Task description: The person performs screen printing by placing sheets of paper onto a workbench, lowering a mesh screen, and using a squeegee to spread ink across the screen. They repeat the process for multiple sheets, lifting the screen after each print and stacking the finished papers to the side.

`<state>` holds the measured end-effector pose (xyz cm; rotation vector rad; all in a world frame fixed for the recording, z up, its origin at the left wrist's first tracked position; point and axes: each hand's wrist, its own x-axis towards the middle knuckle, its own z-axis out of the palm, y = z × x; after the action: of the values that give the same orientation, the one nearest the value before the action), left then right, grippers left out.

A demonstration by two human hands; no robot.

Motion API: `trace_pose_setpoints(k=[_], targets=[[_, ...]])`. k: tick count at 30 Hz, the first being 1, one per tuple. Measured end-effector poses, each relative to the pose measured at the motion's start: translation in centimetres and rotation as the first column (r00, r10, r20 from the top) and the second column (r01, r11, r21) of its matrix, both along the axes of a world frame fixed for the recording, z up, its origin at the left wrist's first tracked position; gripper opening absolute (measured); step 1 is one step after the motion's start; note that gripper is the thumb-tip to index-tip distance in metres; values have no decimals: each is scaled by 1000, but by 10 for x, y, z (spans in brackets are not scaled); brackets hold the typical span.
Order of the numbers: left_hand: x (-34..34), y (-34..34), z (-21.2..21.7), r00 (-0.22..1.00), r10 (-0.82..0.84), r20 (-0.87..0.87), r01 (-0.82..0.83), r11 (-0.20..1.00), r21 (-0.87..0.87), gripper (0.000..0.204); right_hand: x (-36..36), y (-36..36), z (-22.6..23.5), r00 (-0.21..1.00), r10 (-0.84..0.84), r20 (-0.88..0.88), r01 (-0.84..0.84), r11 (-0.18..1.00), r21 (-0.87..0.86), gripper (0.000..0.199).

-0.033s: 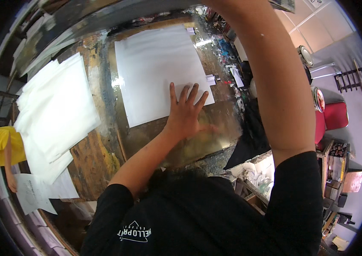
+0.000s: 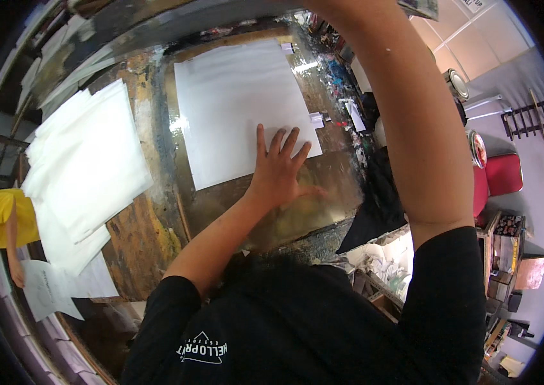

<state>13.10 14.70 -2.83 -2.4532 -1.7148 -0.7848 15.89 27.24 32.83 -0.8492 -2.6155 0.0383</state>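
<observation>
A white sheet of paper (image 2: 227, 102) lies on a worn, glossy work board (image 2: 265, 221). My left hand (image 2: 278, 167) rests at the sheet's near right part, fingers spread and holding nothing; its fingertips are on the paper and its thumb is over the board. Small white tabs (image 2: 317, 120) sit along the sheet's right edge. My right forearm (image 2: 426, 128) is raised and reaches past the top edge, so the right hand is out of sight.
To the left, a stack of white sheets (image 2: 92, 154) lies on a paint-stained wooden table (image 2: 134, 250). Beyond it a person in yellow (image 2: 5, 218) holds a printed sheet (image 2: 47, 292). Black cloth (image 2: 374, 212) hangs at the right, near cans (image 2: 457, 85) and a red chair (image 2: 504, 173).
</observation>
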Motion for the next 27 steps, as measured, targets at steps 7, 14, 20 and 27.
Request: trace_pose_setpoints(k=[7,14,20,27], targets=[[-1,-4,-23,1000,-9,27,9,1000,-12,112,-8,11,-19,997,-44,-71,57,979,194,71],[-81,-39,96,634,361,684,-418,904,-89,84,4,-10,-41,999,-47,-12,48,970,238,58],[-154,-134,92,447,421,789,-394,885,-249,96,56,-26,-170,966,205,160,-223,970,101,59],[-148,-162,-10,706,600,375,-555,799,-233,126,-13,63,-286,999,-15,35,6,969,246,51]])
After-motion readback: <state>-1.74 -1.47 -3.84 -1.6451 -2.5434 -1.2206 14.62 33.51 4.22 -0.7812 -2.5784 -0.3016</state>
